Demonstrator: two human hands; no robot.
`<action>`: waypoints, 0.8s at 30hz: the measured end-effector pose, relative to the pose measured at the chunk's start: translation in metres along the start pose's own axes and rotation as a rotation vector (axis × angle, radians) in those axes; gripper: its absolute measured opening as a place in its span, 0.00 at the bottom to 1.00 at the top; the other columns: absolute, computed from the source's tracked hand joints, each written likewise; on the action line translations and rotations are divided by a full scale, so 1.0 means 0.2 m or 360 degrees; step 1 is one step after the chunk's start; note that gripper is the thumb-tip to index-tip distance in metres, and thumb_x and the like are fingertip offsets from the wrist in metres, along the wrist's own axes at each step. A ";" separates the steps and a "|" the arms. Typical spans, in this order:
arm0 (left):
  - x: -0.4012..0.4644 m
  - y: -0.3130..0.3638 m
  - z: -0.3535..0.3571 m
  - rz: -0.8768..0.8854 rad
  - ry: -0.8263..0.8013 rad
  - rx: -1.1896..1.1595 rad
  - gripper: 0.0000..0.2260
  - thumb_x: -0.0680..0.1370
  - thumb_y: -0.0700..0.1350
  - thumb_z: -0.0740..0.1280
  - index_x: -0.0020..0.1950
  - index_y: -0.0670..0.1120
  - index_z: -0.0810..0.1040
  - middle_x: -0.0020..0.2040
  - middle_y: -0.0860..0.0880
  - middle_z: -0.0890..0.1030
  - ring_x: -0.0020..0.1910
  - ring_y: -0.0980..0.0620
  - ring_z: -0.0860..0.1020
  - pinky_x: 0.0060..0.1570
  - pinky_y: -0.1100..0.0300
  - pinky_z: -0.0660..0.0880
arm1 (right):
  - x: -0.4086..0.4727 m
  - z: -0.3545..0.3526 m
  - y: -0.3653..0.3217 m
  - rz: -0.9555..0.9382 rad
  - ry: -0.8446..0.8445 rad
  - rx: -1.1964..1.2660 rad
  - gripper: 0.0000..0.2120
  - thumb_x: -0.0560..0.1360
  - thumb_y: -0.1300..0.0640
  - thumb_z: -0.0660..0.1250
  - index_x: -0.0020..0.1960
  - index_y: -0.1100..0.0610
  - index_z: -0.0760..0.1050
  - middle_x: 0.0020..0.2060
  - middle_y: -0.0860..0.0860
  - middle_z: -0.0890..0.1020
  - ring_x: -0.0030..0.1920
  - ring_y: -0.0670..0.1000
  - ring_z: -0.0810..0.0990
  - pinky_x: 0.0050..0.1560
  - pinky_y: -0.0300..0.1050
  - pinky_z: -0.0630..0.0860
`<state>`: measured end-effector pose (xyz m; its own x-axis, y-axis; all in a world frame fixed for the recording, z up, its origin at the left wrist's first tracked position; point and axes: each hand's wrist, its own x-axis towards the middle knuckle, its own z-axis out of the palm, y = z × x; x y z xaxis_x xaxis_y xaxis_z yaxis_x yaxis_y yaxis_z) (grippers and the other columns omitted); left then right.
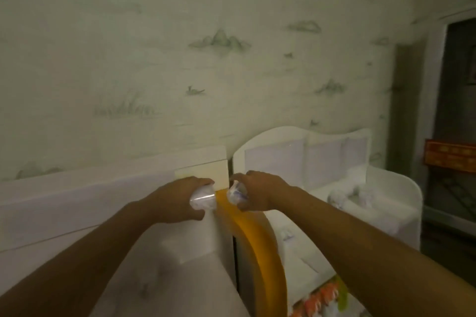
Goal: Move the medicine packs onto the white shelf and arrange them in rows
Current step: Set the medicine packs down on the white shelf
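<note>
Here each hand, left hand [177, 197] and right hand [257, 193], grips a medicine pack [203, 201] beside the white shelf [386, 193].

Dim, greenish, grainy light with no visible source, darkest toward the doorway [461, 110] at three o'clock, motion blur softening everything, and wide-angle bending along the edges.

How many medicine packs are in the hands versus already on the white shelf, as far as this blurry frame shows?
In hand: 2, a clear plastic-wrapped white pack gripped by the left hand and another by the right hand.
On the white wooden shelf: about 2 blurred whitish packs; exact count unclear.
Total: about 4.
</note>
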<state>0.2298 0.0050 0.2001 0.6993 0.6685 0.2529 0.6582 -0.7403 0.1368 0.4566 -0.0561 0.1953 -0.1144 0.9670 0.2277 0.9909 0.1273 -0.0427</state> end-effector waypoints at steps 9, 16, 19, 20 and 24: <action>0.51 0.67 0.28 0.0135 0.0053 -0.0132 0.37 0.68 0.58 0.72 0.75 0.57 0.61 0.72 0.56 0.68 0.68 0.55 0.69 0.67 0.60 0.66 | -0.33 -0.03 0.77 0.0260 -0.0090 0.0043 0.36 0.71 0.41 0.69 0.74 0.44 0.58 0.69 0.51 0.70 0.66 0.55 0.72 0.63 0.52 0.72; 0.77 0.96 0.67 0.0135 -0.0152 0.0104 0.36 0.70 0.60 0.70 0.75 0.57 0.60 0.72 0.55 0.69 0.69 0.54 0.68 0.67 0.60 0.64 | -0.57 0.16 1.22 0.0323 -0.0262 0.0094 0.36 0.71 0.41 0.68 0.75 0.45 0.58 0.70 0.51 0.70 0.67 0.55 0.72 0.62 0.50 0.70; 0.81 1.00 0.78 0.0088 -0.0264 0.0207 0.36 0.70 0.61 0.69 0.75 0.58 0.59 0.72 0.55 0.68 0.69 0.53 0.68 0.68 0.58 0.65 | -0.63 0.28 1.34 0.0357 -0.0371 0.0147 0.36 0.71 0.40 0.68 0.75 0.45 0.58 0.71 0.51 0.69 0.68 0.55 0.71 0.63 0.51 0.70; 0.82 1.00 0.80 0.0076 -0.0327 0.0263 0.36 0.70 0.61 0.68 0.75 0.58 0.58 0.72 0.55 0.69 0.69 0.52 0.68 0.68 0.56 0.66 | -0.64 0.31 1.37 0.0363 -0.0415 0.0157 0.37 0.71 0.40 0.68 0.75 0.45 0.58 0.71 0.51 0.69 0.68 0.55 0.71 0.64 0.51 0.70; 0.90 1.01 0.84 0.0116 -0.0490 0.0380 0.35 0.71 0.62 0.69 0.74 0.58 0.59 0.71 0.54 0.70 0.68 0.51 0.70 0.68 0.54 0.67 | -0.62 0.39 1.47 0.0373 -0.0493 0.0196 0.40 0.71 0.39 0.68 0.77 0.46 0.54 0.71 0.53 0.69 0.68 0.57 0.71 0.64 0.52 0.70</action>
<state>0.5348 -0.0125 0.1117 0.7736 0.6316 -0.0505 0.6246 -0.7736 -0.1067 0.7564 -0.1222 0.0774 0.0793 0.9913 -0.1050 0.9790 -0.0972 -0.1790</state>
